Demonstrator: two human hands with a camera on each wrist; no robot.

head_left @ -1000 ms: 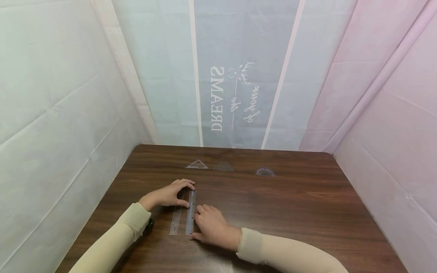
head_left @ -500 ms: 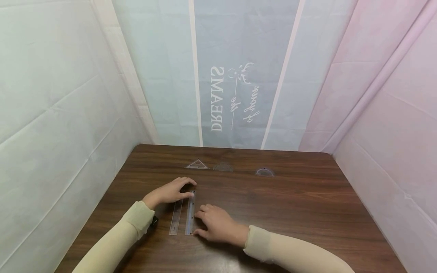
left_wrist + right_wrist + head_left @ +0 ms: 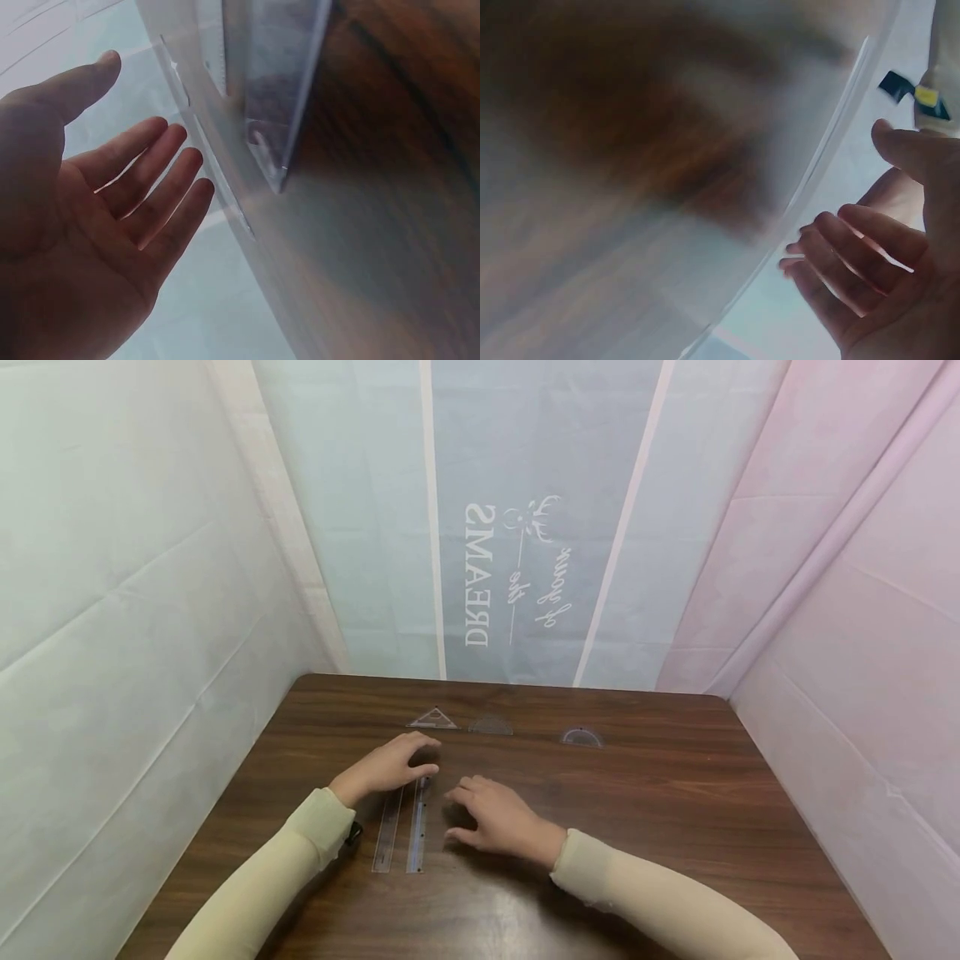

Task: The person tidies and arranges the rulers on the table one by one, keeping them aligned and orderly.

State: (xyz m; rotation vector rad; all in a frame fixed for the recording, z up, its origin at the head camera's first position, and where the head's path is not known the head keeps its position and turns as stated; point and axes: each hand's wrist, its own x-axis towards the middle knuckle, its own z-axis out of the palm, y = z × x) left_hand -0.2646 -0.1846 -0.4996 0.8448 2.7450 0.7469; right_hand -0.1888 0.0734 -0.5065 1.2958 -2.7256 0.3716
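And the blue ruler point(image 3: 417, 839) is let go: half a second ago its right edge was touched by the right hand point(image 3: 495, 814) and its far end by the left thumb, and now both have been drawn off. The right hand has been carried outward, and a strip of table point(image 3: 637, 818) is left showing between its fingertips and the ruler. The left hand point(image 3: 386, 768) has been pushed forward, so that the ruler's far end is partly covered from above by the thumb; in the left wrist view its fingers are seen spread and relaxed, with nothing grasped. Nothing is held on the right either, the fingers being loosely bent, though the table is badly blurred in that wrist's view. The blue ruler is seen lying flat between the hands, nearer the left, its near end pointed back toward the person. To its left, partly under the left hand, the clear ruler point(image 3: 386, 835) is laid nearly parallel, a gap kept between the two. Beyond the left fingertips a triangle point(image 3: 433, 719) and a faint protractor point(image 3: 491, 725) are set; beyond the right hand, a second protractor point(image 3: 582, 737). By judgement, the lining-up of the blue ruler looks finished.
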